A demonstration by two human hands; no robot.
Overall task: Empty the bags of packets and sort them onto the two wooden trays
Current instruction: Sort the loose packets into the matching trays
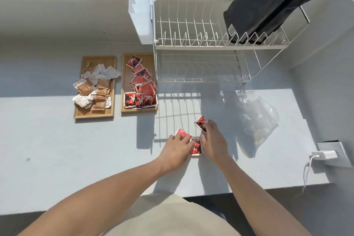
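Far left on the pale counter point(47, 140): a wooden tray point(79, 115) heaped with brown and white packets point(93, 86), several crumpled, a few spilling over its left and right rims. Just beside it to the right, apart from it: a second wooden tray point(125, 82) stacked with red and black packets point(142, 90), overlapping in a loose column, the lowest ones lying side by side across the near end and poking past the right rim. Nearer the body, right of both trays: left hand point(177, 148) flat on the counter, fingers spread and pressing down on a red packet point(183, 132) whose far corner shows beyond the fingertips. Between the two hands: another red and black packet point(196, 147) lying on the counter, touched on both sides. Next: right hand point(212, 140), fingers curled over a third red packet point(201, 123), tilted, half hidden under the fingertips; cannot tell whether pinched or merely pressed. Behind, against the wall: a white wire dish rack point(201, 44) of two tiers, a white plastic holder point(139, 7) hung on its left end, a black bag point(268, 4) leaning on the upper tier at the right. Right of the hands: a crumpled clear plastic bag point(256, 119) lying slack on the counter. Far right: a white charger point(325, 154) plugged into a wall socket.
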